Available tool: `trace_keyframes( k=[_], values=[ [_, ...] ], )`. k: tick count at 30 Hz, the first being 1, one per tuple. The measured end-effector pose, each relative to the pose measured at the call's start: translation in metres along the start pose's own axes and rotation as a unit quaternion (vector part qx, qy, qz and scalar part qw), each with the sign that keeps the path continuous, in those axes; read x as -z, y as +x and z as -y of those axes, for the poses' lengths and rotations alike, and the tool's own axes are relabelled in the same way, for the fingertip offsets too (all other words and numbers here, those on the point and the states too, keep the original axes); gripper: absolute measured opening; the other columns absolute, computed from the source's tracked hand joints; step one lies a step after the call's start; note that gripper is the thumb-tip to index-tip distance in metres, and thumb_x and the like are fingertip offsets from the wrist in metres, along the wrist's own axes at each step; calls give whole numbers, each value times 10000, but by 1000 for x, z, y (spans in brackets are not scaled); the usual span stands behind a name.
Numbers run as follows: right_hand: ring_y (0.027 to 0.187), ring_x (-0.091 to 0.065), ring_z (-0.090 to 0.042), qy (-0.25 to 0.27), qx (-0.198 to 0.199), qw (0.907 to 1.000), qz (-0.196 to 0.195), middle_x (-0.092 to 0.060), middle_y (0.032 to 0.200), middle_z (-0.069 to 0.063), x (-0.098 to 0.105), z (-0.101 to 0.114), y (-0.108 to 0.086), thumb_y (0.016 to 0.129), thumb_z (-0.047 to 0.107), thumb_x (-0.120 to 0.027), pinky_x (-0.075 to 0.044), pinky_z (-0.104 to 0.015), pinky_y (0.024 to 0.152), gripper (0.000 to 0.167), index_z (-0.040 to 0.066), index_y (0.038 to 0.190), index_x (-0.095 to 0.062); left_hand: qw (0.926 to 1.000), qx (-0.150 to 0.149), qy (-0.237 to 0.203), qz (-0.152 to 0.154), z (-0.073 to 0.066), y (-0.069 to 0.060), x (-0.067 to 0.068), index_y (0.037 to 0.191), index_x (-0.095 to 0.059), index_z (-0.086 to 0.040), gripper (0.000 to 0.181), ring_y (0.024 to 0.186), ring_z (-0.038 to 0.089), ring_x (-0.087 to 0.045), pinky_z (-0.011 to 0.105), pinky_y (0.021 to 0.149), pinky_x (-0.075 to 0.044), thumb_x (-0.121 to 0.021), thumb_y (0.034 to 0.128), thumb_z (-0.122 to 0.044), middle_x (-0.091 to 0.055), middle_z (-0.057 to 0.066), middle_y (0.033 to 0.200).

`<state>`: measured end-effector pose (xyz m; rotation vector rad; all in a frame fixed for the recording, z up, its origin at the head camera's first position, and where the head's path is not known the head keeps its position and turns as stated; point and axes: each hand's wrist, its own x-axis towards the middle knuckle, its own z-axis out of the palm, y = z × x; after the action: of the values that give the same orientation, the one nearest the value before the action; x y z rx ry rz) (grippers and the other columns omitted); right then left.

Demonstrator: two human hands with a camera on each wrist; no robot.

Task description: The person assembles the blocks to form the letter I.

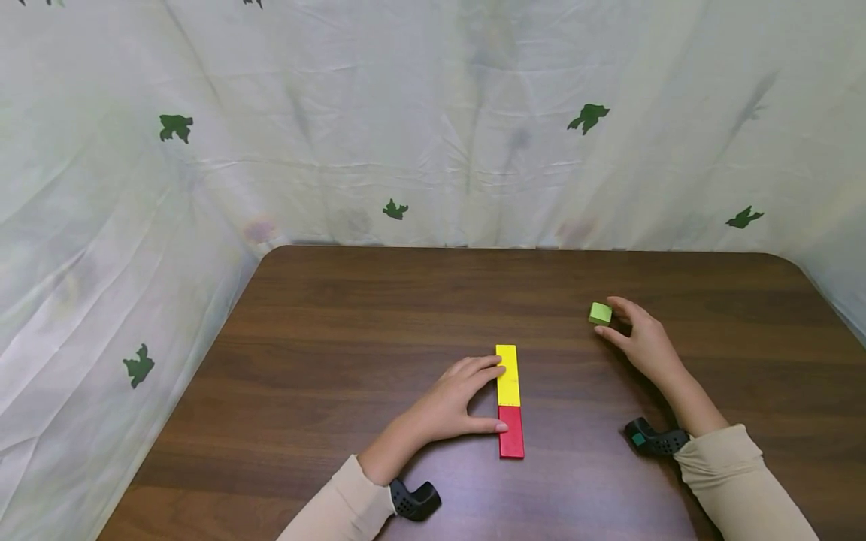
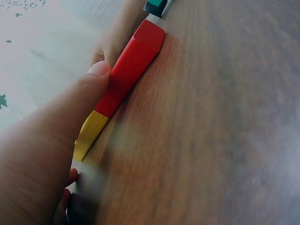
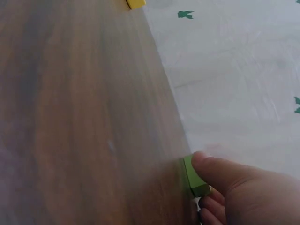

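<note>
A yellow block (image 1: 508, 376) and a red block (image 1: 511, 443) lie end to end on the table, touching. My left hand (image 1: 443, 402) rests its fingertips on the yellow block and its thumb on the red one, fingers extended. The left wrist view shows the thumb against the side of the red block (image 2: 131, 70), with the yellow block (image 2: 91, 133) beyond it. Farther back on the right, my right hand (image 1: 646, 342) pinches a small green block (image 1: 599, 313) between thumb and fingers. The thumb lies against the green block (image 3: 194, 176) in the right wrist view.
The brown wooden table (image 1: 325, 323) has a pale curtain (image 1: 433, 113) with green shapes behind it and along its left side. Black wrist devices sit on the left wrist (image 1: 416, 502) and right wrist (image 1: 652, 438).
</note>
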<state>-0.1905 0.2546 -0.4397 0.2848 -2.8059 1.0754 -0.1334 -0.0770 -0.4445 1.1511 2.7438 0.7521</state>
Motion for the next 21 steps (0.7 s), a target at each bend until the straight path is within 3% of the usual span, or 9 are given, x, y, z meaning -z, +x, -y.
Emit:
trace_keyframes(
  k=[10, 21],
  values=[
    [1013, -480, -399, -133, -46, 9998, -132, -458, 1172, -254, -2, 0, 3, 872, 88, -586, -406, -521, 808, 441, -58, 1257, -426, 10000, -7, -29, -26, 1, 0, -1, 1366, -385, -167, 769, 1268, 183, -272, 398, 1016, -253, -590, 754, -585, -294, -31, 1418],
    [953, -507, -380, -50, 164, 9995, -258, -449, 1131, -249, -2, 4, 3, 877, 99, -580, -439, -498, 762, 399, -66, 1224, -472, 10000, 22, -45, 3, 0, -1, 0, 1368, -382, -171, 768, 1268, 190, -273, 403, 1015, -254, -595, 754, -580, -294, -26, 1419]
  ],
)
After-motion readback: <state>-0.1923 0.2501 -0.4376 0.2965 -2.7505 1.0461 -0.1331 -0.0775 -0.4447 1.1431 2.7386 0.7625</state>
